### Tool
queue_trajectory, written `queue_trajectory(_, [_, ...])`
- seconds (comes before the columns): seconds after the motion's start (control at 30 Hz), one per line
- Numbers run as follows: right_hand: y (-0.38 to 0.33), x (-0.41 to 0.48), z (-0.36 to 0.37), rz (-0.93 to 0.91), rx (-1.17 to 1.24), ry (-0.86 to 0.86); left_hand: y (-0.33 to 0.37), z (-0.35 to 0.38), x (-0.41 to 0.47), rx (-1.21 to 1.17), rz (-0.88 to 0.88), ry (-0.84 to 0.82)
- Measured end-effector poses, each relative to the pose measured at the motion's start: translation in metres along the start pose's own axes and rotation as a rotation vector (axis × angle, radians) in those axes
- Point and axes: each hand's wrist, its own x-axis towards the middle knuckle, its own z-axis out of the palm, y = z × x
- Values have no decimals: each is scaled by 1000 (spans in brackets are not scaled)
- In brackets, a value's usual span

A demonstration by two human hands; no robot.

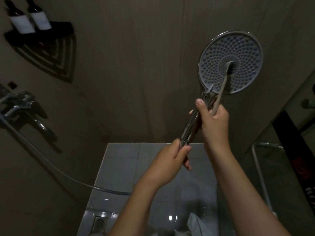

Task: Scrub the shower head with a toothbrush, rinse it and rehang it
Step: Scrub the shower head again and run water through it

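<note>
1. The left hand (172, 159) sat just below the middle of the view, its fingers curled tightly round the lower end of the shower head's chrome handle, with the thumb pressed on the near side.
2. The right hand (214, 122) was at 1 o'clock from the left hand, higher on the same handle. Its fingers were closed round the toothbrush (222, 87), and its thumb lay straight up along the chrome. A fingertip showed past the handle's far edge; I could not tell how firmly it gripped the handle.
3. The shower head (221, 46) was held in the air at 1 o'clock in the view, with its round nozzle face turned toward the camera and its handle slanting down toward 7 o'clock.
4. The toothbrush ran from the right hand toward 1 o'clock, with its dark bristles touching the middle of the nozzle face.
5. The hose (42, 159) trailed from below the left hand toward 10 o'clock, up to the mixer tap (22, 108) on the wall.
6. At 10 o'clock, a corner shelf (63, 26) carried two dark bottles (40, 19) with pale labels.
7. A floor drain (100, 222) lay at 7 o'clock.
</note>
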Motion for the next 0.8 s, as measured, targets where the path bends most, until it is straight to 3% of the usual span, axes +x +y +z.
queue_trajectory(0.17, [1,2,2,36,39,-80,2,-1,8,-240,29,92])
queue_trajectory(0.43, [0,5,17,4,-82,-318,11,3,9,-407,63,192])
queue_trajectory(0.57, [0,3,26,-20,-184,-444,23,-1,16,-450,91,290])
queue_trajectory(0.8, [-27,16,60,-93,-158,-554,54,-35,27,-397,182,435])
